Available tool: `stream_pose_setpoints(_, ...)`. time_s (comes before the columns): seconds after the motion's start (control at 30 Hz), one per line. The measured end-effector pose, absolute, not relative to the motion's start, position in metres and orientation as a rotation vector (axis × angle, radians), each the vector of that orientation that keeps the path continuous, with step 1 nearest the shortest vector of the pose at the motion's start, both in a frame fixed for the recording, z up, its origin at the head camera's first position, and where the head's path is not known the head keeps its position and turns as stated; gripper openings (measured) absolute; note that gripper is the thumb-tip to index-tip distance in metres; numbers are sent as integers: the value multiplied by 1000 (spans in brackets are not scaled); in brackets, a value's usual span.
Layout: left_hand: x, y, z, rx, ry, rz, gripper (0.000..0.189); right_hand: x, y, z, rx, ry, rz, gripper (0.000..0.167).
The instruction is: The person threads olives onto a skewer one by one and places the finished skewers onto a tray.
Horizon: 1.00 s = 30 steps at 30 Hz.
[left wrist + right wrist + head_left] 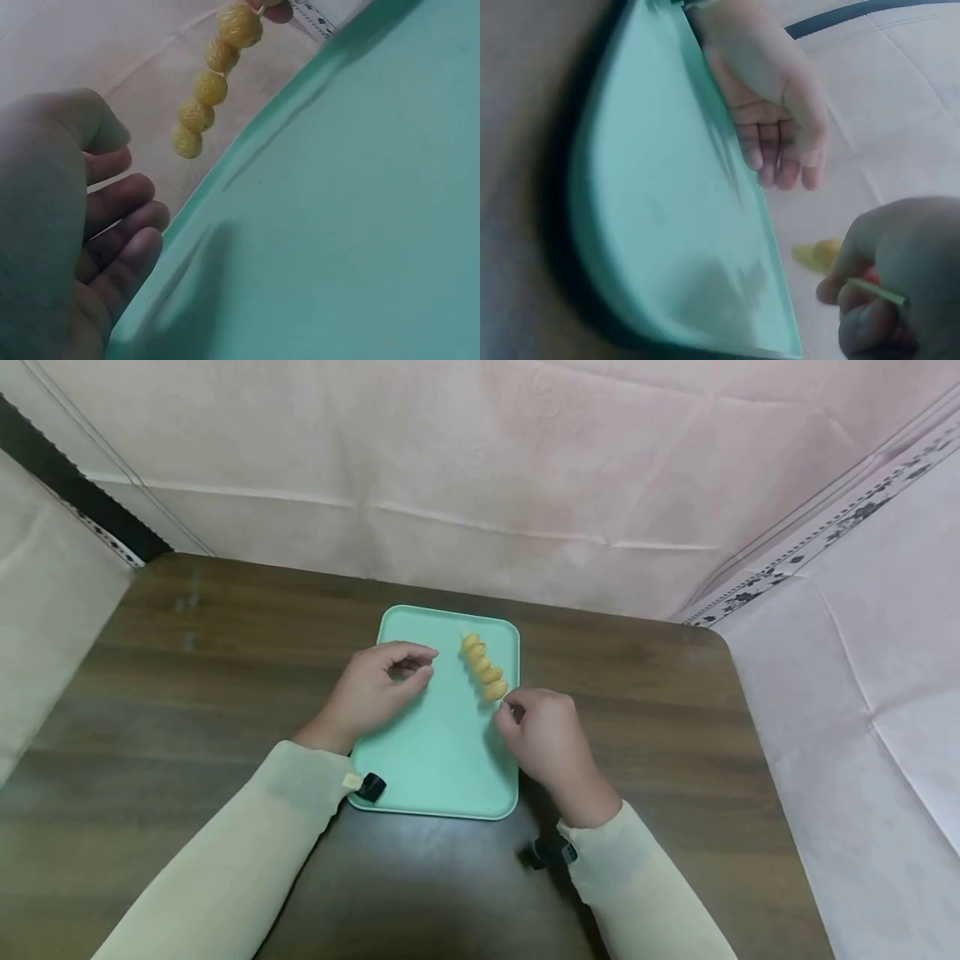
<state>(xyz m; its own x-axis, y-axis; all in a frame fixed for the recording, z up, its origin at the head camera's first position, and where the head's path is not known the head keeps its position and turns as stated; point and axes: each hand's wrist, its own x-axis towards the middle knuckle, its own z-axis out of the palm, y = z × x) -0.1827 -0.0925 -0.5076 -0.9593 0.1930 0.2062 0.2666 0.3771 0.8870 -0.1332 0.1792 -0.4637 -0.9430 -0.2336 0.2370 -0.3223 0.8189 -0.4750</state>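
A skewer of several round, wrinkled yellow pieces is raised over the mint-green tray. My right hand pinches the bare lower end of its stick between thumb and fingers, at the tray's right side. In the right wrist view, the pale stick pokes out from the curled fingers, and the hand hides most of the yellow pieces. My left hand hovers over the tray's left half, holding nothing, with its fingers loosely bent. The left wrist view shows the yellow pieces apart from the left fingers.
The tray lies on a dark brown wooden table. Pale cloth hangs behind the table and along both sides. A small black device sits at the left cuff, another at the right.
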Motion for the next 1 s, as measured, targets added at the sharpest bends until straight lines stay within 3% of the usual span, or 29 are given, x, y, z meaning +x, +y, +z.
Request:
stream_pose_setpoints(0.3,-176,-81,-506,-399,-2638,-1600,24,-132,169,-460,134,-3025,768,39)
stream_pose_setpoints(1.0,-178,-72,-505,-483,-2622,-1533,20,-133,157,-463,15,-3297,459,27)
